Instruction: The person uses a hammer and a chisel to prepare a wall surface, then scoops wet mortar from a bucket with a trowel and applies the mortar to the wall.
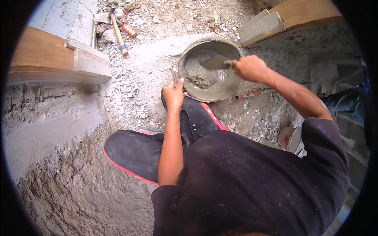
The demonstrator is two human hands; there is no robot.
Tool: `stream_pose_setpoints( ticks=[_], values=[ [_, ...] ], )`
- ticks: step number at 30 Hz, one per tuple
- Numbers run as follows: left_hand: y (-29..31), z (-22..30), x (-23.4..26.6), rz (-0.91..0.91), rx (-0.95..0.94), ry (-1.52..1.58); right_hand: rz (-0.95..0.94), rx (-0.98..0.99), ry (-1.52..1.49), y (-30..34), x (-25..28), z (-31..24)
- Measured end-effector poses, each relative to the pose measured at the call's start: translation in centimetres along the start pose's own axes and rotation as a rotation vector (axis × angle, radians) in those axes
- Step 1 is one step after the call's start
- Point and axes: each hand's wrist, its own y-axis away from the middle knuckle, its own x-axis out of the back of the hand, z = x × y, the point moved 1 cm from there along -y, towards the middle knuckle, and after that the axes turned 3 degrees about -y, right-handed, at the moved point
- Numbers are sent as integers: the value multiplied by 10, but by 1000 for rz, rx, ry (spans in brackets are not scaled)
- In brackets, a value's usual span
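I see the right hand (pixel 250 69) curl its fingers round a trowel (pixel 215 63) in the bucket (pixel 220 93), where lumpy mortar (pixel 200 76) looks only partly worked, while what the left hand (pixel 173 96) pinches I cannot tell.

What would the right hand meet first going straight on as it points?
The right hand, grey metal trowel leading, would probably meet the far wall of the round, mortar-caked bucket; depth is unclear.
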Motion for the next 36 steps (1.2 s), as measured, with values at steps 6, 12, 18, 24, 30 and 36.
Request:
stream_pose_setpoints(
  ticks=[6,12,18,24,30,36],
  values=[
    [2,3,-7,62,-46,-19,127,71,221,-58,-33,43],
    [-2,5,-4,-3,33,-51,-148,173,-140,-44,-82,26],
    [-6,-3,-9,50,-10,29,-195,301,-627,-23,-92,9],
    [-8,-1,-5,45,40,39,-569,-162,-1571,-11,-104,-39],
    [-3,9,1,-5,81,-12,-627,-207,-2518,15,-97,-68],
    [-8,2,-3,-12,65,1,-450,-458,-1930,0,-81,-15]
  ],
)
